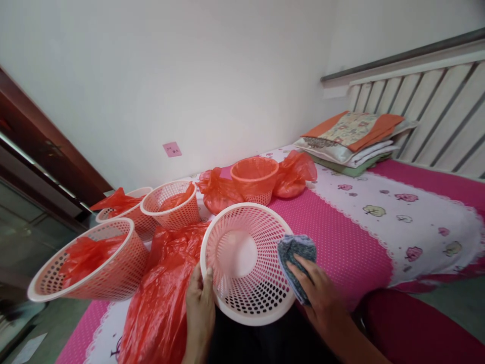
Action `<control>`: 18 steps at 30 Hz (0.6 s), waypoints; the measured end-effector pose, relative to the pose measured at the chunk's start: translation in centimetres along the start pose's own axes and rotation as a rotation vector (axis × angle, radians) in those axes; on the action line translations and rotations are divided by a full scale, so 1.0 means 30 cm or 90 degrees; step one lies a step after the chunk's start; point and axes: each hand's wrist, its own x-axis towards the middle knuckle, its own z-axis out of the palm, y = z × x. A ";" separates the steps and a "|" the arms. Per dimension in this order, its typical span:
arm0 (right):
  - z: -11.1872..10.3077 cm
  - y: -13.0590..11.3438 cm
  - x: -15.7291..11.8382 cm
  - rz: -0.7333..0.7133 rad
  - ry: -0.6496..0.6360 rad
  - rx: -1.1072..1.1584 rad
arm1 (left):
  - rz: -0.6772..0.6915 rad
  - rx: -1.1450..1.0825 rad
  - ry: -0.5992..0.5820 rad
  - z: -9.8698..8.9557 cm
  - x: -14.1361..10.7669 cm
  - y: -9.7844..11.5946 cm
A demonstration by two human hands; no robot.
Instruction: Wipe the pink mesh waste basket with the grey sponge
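Note:
A round, pale pink plastic basket [242, 253] with holed sides is tilted so that its open top faces me. My left hand [200, 303] grips its rim at the left, thumb on the inside. At the right of the rim, my right hand [316, 288] presses a folded grey-blue cloth [297, 253] against the basket's side. The fingers lie bent over the cloth, and the palm is hidden. Close by my left hand, a crumpled red plastic bag [159, 298] spreads over the bed.
Several similar baskets [113, 273] with red bags in them stand at the left and back. Two bulging red bags flank the red-lined basket [257, 189] by the wall. Folded bedding [352, 136] is stacked near a white radiator [428, 111]. A dark red seat [420, 328] is at lower right.

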 end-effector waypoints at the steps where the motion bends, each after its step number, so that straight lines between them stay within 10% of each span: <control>1: -0.004 -0.014 -0.006 -0.007 -0.001 0.008 | -0.015 0.010 0.002 0.002 0.000 -0.001; 7: -0.026 -0.068 -0.038 -0.023 0.004 0.055 | -0.026 0.050 0.062 0.008 -0.007 -0.014; 18: -0.044 -0.038 0.048 0.094 0.038 0.312 | -0.062 0.047 -0.050 -0.032 -0.011 -0.002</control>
